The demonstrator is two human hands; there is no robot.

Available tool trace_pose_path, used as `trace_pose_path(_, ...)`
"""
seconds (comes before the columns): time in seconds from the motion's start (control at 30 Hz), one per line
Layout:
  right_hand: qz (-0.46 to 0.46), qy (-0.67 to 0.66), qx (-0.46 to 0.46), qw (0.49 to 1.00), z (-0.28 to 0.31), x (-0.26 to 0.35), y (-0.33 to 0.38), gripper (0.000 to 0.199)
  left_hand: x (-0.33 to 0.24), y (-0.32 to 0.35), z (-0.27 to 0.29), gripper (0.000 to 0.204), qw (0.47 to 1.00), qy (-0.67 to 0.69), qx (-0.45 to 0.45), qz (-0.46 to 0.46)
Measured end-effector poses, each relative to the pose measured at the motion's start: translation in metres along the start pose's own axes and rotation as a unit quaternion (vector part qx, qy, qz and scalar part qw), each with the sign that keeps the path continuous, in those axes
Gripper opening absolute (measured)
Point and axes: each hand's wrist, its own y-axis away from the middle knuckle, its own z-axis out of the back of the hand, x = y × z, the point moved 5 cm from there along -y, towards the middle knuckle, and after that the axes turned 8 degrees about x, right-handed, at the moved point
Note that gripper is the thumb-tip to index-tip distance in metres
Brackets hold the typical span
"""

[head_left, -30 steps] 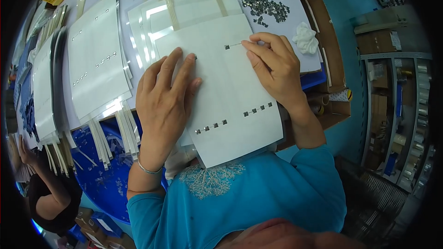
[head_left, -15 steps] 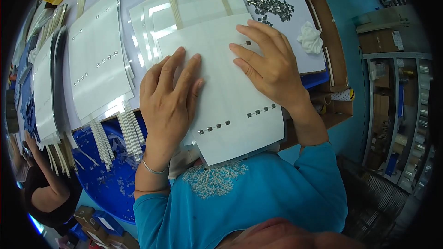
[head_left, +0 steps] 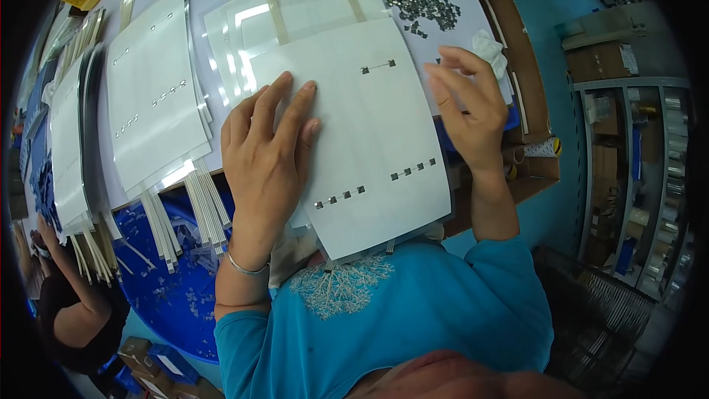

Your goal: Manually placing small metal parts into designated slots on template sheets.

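A white flexible sheet [head_left: 369, 125] lies in front of me, its near end reaching my blue shirt. Small dark square pieces sit on it in short rows: a pair at the upper right [head_left: 378, 67], several at the lower right [head_left: 413, 170] and several at the lower left [head_left: 340, 197]. My left hand [head_left: 267, 140] rests flat on the sheet's left side, fingers spread. Off the sheet's right edge, my right hand [head_left: 473, 107] is raised with its fingers bent and apart; I see nothing held. Beyond it lies a scattered pile of small dark metallic pieces [head_left: 421, 0].
More white sheets with ribbon tails [head_left: 151, 96] are stacked on the left of the table. A blue basin [head_left: 166, 273] with scraps stands below. A crumpled white cloth [head_left: 489, 52] and a cardboard box [head_left: 535, 103] are at the right. Another person's arm [head_left: 77, 273] shows at far left.
My right hand has lifted off the sheet and moved right, uncovering the upper pair of dark squares. My left hand stays on the sheet.
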Motion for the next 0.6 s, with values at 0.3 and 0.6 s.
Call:
trace_pose_path(0.3, -0.069, 0.069, 0.005, 0.995, 0.0, -0.025, 0.001, 0.016, 0.0, 0.003, -0.001, 0.036, 1.0, -0.009, 0.009, 0.017)
trace_pose_path(0.6, -0.11, 0.082, 0.105, 0.985, 0.009, -0.022, -0.01, 0.007, 0.005, 0.015, 0.003, 0.042, 0.994, 0.103, 0.037, 0.016)
